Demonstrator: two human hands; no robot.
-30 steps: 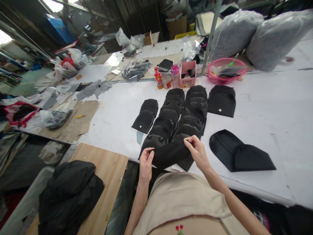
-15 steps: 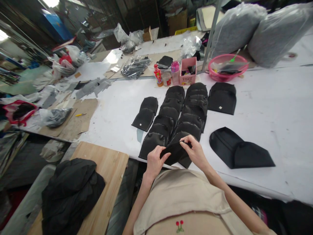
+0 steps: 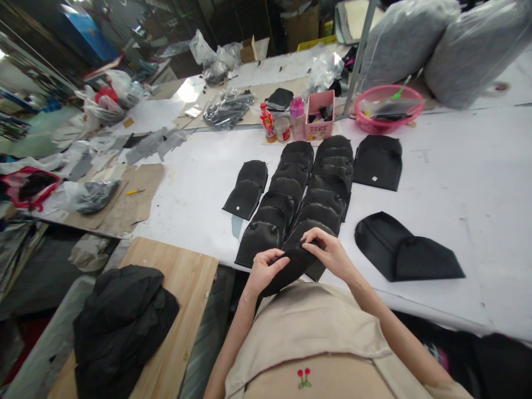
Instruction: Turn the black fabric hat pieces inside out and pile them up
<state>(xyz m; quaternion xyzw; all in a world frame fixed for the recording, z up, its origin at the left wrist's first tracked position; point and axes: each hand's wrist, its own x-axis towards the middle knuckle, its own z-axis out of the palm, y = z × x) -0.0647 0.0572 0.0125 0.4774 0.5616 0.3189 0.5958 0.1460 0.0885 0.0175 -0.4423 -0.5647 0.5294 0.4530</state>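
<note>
Crosswise: one black piece between two pinching hands, askew to the rows beyond

A dark, flexible-looking black piece (image 3: 293,267) is held at the near edge of the white tabletop (image 3: 436,177), between the left hand (image 3: 265,271) and the right hand (image 3: 330,255). Each grip is closed on it, thumb against fingers: the left hand pinches it toward its left side, the right hand at its upper right part. From both grips the material falls toward the person, its lower left end close to the beige apron (image 3: 307,327).

Its long axis slants, low at the left and higher at the right. Beyond it, the left row (image 3: 278,210) and the right row (image 3: 326,188), both of overlapping black shapes, run away from the body with a slight lean rightward, so the held piece lies at a marked angle to them. That angle, I judge, is the relation the hands have most to reckon with. The right hand is nearer the right row, overlapping its near end in this view; the left hand sits lower, just beside the front of the left row. Whether the held piece touches the row beneath cannot be told.
</note>
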